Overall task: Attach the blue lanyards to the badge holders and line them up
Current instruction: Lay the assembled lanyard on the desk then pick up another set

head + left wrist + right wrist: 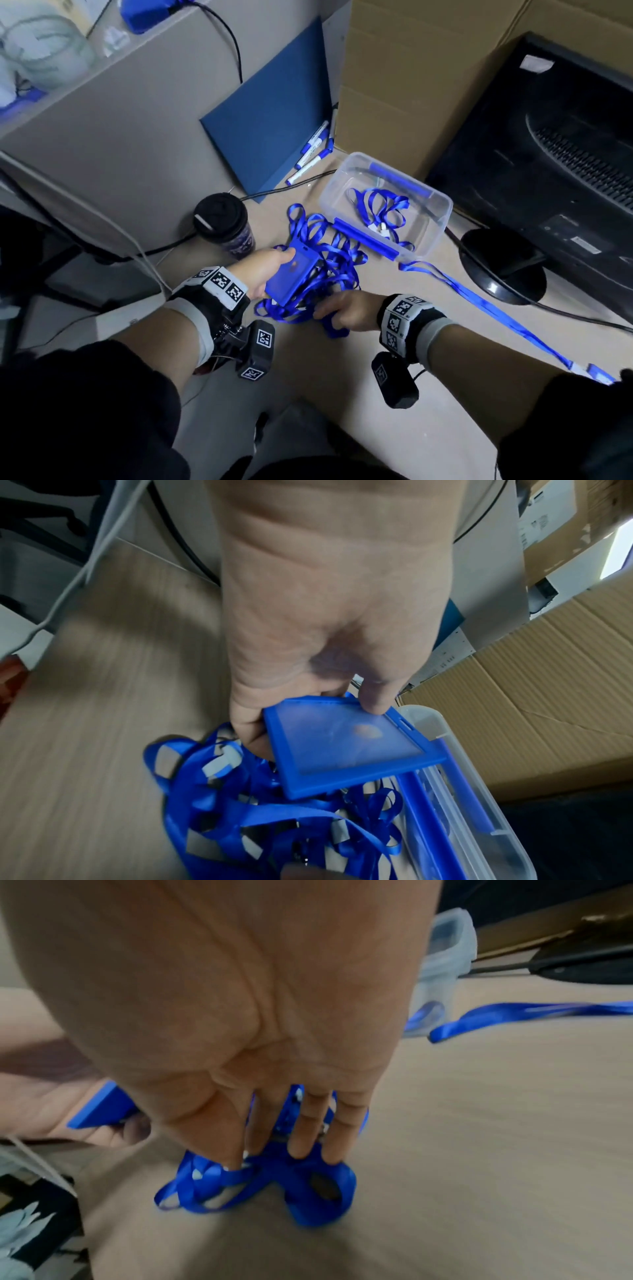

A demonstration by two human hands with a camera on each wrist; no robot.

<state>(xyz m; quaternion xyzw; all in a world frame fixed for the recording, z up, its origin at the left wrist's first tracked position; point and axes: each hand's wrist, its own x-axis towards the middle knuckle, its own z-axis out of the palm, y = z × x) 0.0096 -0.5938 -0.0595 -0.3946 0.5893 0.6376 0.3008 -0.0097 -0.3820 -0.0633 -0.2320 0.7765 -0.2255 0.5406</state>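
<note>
A: What is the biggest thing on the pale wood-grain surface (445, 308)?

B: A tall brown cardboard box (411, 85) at the back, with a black monitor (548, 164) on a round stand to its right. What the box holds cannot be seen.

A: And the open container?

B: A clear rectangular plastic tub (385, 205) with blue clip handles sits in front of the box. Inside lies one coiled blue ribbon lanyard (380, 209) with a small metal clip. Left of it stands a dark paper cup with a black lid (224, 222); its contents are hidden.

A: Where are the rest of the lanyards?

B: A tangled heap of glossy blue ribbon lanyards (315, 270) lies just beside the tub, between the two hands. One more long blue lanyard (479, 301) is stretched flat toward the right edge of the surface.

A: The hands?

B: The left hand (263, 270) grips a flat blue rectangular plastic badge holder (346, 739) with a frosted window, thumb on top, fingers beneath, above the heap. The right hand (346, 311) reaches down, its fingers (301, 1131) pinching loops of the heap.
</note>
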